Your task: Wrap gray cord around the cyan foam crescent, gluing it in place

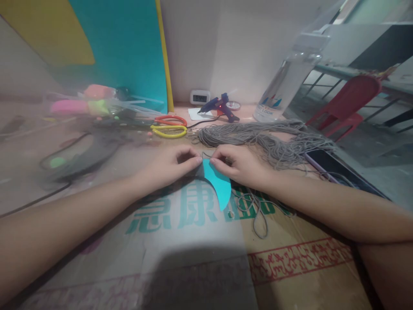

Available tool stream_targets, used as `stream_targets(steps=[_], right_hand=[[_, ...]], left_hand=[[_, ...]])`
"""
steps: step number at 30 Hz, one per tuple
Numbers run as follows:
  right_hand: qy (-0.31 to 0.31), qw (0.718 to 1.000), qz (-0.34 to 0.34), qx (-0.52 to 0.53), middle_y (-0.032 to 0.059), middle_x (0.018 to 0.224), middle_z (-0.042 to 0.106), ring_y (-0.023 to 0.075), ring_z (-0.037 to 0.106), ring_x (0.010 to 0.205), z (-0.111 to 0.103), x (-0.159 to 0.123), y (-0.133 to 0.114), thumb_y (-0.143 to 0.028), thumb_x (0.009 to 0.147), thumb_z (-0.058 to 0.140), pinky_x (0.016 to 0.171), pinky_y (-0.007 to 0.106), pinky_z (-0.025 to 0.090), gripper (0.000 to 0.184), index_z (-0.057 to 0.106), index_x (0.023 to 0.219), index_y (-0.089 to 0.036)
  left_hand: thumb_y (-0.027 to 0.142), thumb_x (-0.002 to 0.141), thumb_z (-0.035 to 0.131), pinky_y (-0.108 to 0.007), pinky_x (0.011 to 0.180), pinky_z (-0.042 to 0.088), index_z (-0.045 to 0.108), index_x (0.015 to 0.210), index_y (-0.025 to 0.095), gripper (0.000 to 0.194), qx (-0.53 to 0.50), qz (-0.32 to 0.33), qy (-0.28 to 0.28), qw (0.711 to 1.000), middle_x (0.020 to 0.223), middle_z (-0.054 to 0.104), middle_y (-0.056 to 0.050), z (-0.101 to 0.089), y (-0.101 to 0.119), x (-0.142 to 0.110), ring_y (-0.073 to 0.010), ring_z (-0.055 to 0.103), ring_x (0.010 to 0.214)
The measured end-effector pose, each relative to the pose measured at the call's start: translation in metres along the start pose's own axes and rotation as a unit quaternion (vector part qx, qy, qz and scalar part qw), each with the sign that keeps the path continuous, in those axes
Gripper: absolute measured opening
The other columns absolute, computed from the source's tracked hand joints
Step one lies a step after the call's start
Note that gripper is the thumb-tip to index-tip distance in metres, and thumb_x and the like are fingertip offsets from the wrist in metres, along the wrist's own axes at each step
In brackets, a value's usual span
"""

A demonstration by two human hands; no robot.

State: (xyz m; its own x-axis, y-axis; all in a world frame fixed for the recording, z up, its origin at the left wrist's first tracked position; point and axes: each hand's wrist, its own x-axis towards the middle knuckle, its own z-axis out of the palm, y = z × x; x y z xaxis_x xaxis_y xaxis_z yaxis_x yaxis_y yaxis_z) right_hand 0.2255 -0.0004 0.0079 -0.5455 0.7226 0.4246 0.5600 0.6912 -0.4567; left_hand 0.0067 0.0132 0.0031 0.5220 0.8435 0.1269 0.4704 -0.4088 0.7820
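Note:
A curved, horn-shaped piece of bright blue craft paper hangs point down between my hands, over the cardboard. My left hand pinches its top left corner between thumb and fingers. At the top right, my right hand is closed on the upper edge, thumb over the paper. A short bit of grey cord arches along the top edge from one hand to the other; its ends are hidden by my fingers. More loose grey cord lies in loops below my right hand.
A large grey cord bundle lies behind my hands, near a phone. Further back are a glue gun with a red light, a small clock, scissors and a bottle. Blurred plastic packs lie left.

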Motion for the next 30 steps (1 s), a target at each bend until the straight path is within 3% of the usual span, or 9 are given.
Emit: stream_targets(steps=[19,25,30], right_hand=[[-0.009,1.000,0.000,-0.009,-0.0002,0.067,0.058,0.0098,0.050,0.062,0.0008,-0.0001,0.0001,-0.031,0.090,0.052,0.060,0.022,0.036,0.023,0.058,0.074,-0.015],[-0.017,1.000,0.010,-0.006,-0.0003,0.067,0.057,0.0102,0.049,0.062,0.0007,0.0006,-0.0006,-0.031,0.089,0.051,0.060,0.022,0.036,0.023,0.057,0.073,-0.016],[-0.011,1.000,0.006,-0.003,-0.0003,0.067,0.057,0.0101,0.050,0.063,-0.0001,0.0004,-0.0008,-0.030,0.090,0.050,0.060,0.022,0.036,0.022,0.057,0.074,-0.016]], left_hand=[[0.046,0.086,0.052,-0.026,0.062,0.043,0.064,0.084,0.018,0.030,0.007,-0.020,-0.008,1.000,0.075,0.064,-0.002,-0.0012,0.0032,-0.0004,-0.0166,0.057,0.070],[0.041,0.088,0.051,-0.025,0.063,0.041,0.065,0.082,0.017,0.028,0.016,0.014,-0.005,1.000,0.075,0.063,0.000,-0.0020,0.0044,0.0001,-0.0147,0.055,0.070],[0.044,0.090,0.048,-0.024,0.061,0.039,0.063,0.081,0.017,0.032,0.014,0.002,-0.002,1.000,0.074,0.062,0.000,-0.0013,0.0053,-0.0004,-0.0138,0.053,0.068]])
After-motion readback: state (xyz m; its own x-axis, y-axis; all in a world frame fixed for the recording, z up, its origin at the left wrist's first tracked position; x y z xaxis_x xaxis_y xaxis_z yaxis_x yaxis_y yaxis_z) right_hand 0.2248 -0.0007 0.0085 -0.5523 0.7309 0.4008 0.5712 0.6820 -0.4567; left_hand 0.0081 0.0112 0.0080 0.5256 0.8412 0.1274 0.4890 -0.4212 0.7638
